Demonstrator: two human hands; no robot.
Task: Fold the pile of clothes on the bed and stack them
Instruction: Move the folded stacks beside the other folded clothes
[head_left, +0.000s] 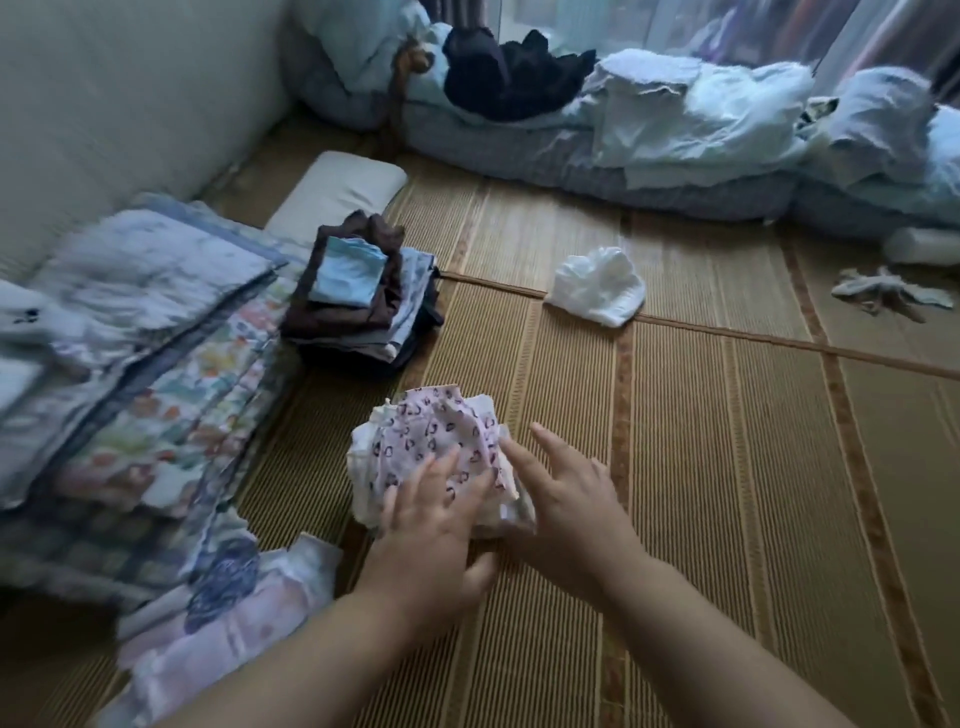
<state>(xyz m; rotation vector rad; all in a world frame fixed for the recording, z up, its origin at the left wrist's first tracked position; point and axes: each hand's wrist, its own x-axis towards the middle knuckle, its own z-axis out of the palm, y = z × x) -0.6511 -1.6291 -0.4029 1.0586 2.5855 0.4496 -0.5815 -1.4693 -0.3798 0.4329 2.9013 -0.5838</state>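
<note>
Two hands on one piece: the pink heart-print garment (441, 441) lies bunched on the woven mat (727, 467), lower centre of frame, with white fabric showing under its edges. Left hand (436, 519) lies flat on its near side, fingers spread and straight, pressing, gripping nothing. Right hand (566, 499) has straight fingers at the garment's right edge. Blur there, so I can't tell if it's touching or just beside.

My read: this is the smoothing/squaring phase and the piece looks lumpy. Use the left palm as anchor, sweep the right hand outward to flatten, tuck the loose right edge in, and square the corners before any lift. Lift from underneath with both hands so the fold holds.

Likely destination: the folded stack (358, 322) just up-left, light blue piece (348, 275) on top. It looks uneven, so land centred.

Probably left to fold: white crumpled garment (597, 286) mid-frame, grey scrap (878, 293) at right edge, black garment (509, 73) on the bedding up top.
</note>
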